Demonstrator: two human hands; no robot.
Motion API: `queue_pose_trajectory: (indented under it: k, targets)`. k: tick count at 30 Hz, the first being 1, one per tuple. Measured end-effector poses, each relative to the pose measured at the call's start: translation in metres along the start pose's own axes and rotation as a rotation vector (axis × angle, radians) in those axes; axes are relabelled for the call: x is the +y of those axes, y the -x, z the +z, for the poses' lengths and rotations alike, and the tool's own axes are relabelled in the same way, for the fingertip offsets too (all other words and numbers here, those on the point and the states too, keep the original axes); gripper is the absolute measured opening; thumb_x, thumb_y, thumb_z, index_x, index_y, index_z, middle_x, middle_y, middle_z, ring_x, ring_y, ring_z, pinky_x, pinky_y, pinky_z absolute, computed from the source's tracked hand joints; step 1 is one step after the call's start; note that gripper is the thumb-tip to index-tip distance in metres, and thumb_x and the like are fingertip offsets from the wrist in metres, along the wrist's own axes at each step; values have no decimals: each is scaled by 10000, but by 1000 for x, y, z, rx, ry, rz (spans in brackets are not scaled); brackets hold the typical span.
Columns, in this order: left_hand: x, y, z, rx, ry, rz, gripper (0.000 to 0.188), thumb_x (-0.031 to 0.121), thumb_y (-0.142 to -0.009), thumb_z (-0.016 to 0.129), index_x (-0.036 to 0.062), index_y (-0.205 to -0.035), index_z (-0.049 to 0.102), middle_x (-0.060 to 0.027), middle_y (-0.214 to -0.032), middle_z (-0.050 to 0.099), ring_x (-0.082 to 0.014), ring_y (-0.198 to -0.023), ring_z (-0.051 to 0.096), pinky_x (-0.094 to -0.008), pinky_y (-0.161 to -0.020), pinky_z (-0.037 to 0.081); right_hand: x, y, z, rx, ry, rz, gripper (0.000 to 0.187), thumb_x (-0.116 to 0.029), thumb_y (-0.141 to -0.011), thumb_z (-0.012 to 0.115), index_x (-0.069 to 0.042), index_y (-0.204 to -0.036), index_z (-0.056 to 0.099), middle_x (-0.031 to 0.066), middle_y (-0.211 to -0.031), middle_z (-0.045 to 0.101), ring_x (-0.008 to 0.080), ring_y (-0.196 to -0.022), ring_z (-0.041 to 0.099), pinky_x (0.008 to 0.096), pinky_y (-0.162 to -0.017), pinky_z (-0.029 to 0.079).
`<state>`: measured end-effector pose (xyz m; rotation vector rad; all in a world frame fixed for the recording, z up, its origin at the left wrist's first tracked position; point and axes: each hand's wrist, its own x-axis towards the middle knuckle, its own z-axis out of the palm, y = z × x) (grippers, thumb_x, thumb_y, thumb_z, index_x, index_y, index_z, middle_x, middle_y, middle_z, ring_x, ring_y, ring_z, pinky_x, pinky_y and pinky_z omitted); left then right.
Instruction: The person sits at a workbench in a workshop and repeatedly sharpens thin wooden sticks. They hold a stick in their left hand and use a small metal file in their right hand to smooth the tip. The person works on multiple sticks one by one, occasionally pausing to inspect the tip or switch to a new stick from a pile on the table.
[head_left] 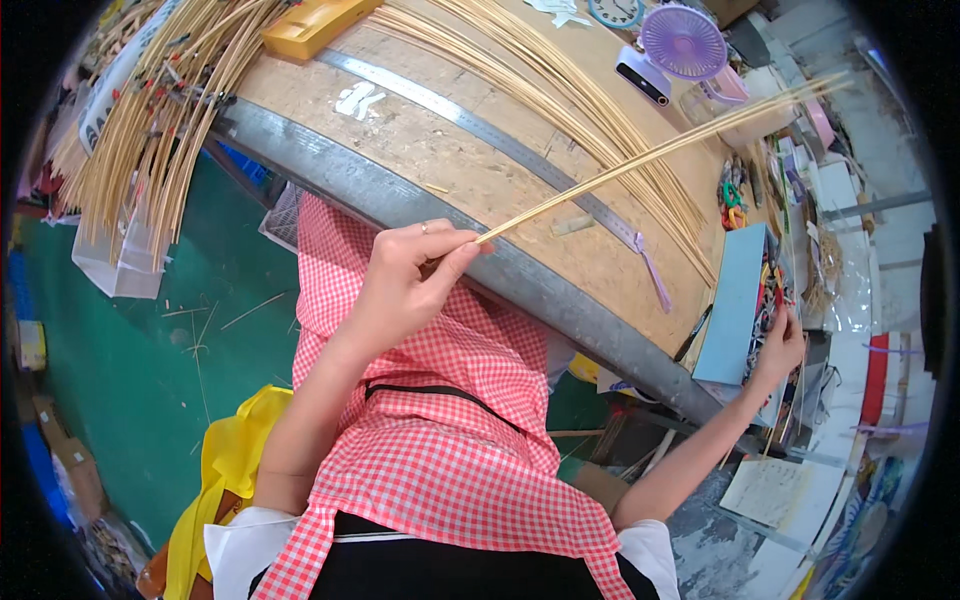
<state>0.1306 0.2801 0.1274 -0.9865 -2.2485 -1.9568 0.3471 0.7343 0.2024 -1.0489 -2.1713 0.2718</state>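
My left hand point(400, 285) is above the table's near edge, thumb and forefinger pinching the end of a few thin bamboo sticks point(610, 178). From there the sticks slant up to the right across the tabletop. At the right end of the table, my right hand point(782, 348) reaches into a light blue box point(732, 290) of small dark and red pieces, too small to name. Its fingers are drawn together at the pieces, and what they hold is hidden. Behind the held sticks lies a loose bundle of long bamboo sticks point(560, 90).
A steel ruler point(450, 112) lies across the wooden tabletop point(410, 160), with a purple tie at its end. A yellow tray point(315, 25), a purple fan point(683, 42) and colored-handled tools point(733, 200) sit around it. Many sticks point(160, 130) overhang the left end. Shelves crowd the right.
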Motion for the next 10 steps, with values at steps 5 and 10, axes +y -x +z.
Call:
queue_pose_trajectory:
  k: [5, 10]
  targets:
    - [-5, 10, -6, -53, 200, -193, 157, 88, -891, 579, -21, -906, 691, -11, -655, 540, -51, -567, 401, -228, -490, 290, 183, -30, -13, -412, 401, -239, 312, -211, -817, 642, 22, -1023, 661, 202, -916, 678, 341, -805, 656, 399, -705, 492]
    - [-12, 24, -8, -14, 272, -258, 168, 116, -899, 586, 5, -934, 706, -16, -687, 557, -45, -575, 405, -210, -497, 293, 111, -17, 3, -517, 460, -8, 365, -226, -735, 716, -21, -1035, 677, 207, -946, 681, 321, -882, 671, 394, -753, 507]
